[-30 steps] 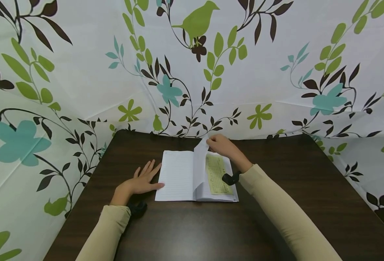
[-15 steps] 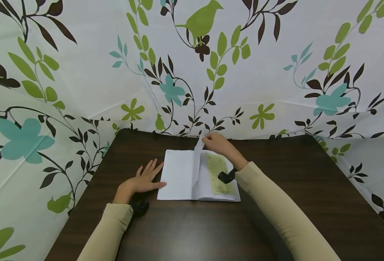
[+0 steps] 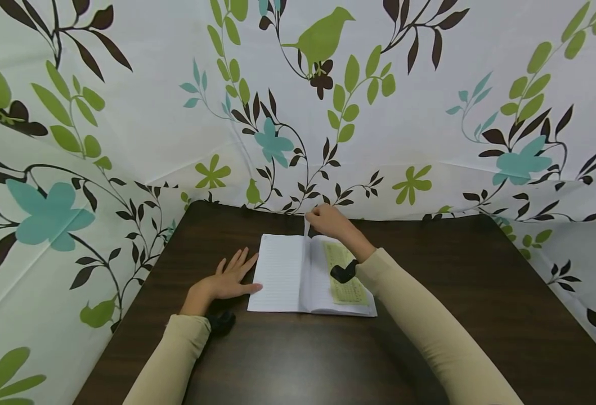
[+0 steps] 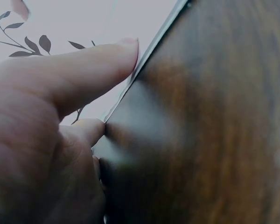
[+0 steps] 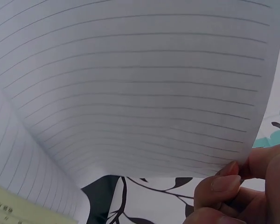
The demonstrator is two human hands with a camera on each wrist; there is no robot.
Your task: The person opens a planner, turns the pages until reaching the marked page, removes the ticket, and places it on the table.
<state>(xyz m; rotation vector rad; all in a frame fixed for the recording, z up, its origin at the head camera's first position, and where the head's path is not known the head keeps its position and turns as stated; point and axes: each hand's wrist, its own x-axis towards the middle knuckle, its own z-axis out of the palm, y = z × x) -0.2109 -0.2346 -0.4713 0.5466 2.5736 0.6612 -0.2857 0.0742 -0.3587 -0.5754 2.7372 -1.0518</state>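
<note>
An open lined notebook [image 3: 278, 275] lies on the dark wooden table. My right hand [image 3: 332, 223] pinches the top corner of one page [image 5: 144, 93], which stands upright above the notebook's middle fold. In the right wrist view, thumb and fingers [image 5: 226, 183] meet at that page's corner. A yellow-green slip with printed writing [image 3: 349, 289] lies on the right-hand side, partly hidden by the right wrist and its black camera. My left hand [image 3: 227, 279] rests with spread fingers at the notebook's left edge. The left wrist view shows its thumb [image 4: 95, 70] touching that edge.
The brown table [image 3: 298, 360] reaches around the notebook on all sides. A white cloth with leaf, flower and bird prints [image 3: 358, 169] hangs behind the table's far edge and along both sides. Black wrist cameras [image 3: 222, 323] sit under the wrists.
My right hand has moved left with the pinched page, which has swung from leaning right to standing nearly upright. The left hand stays at the notebook's edge. The head view has shifted slightly.
</note>
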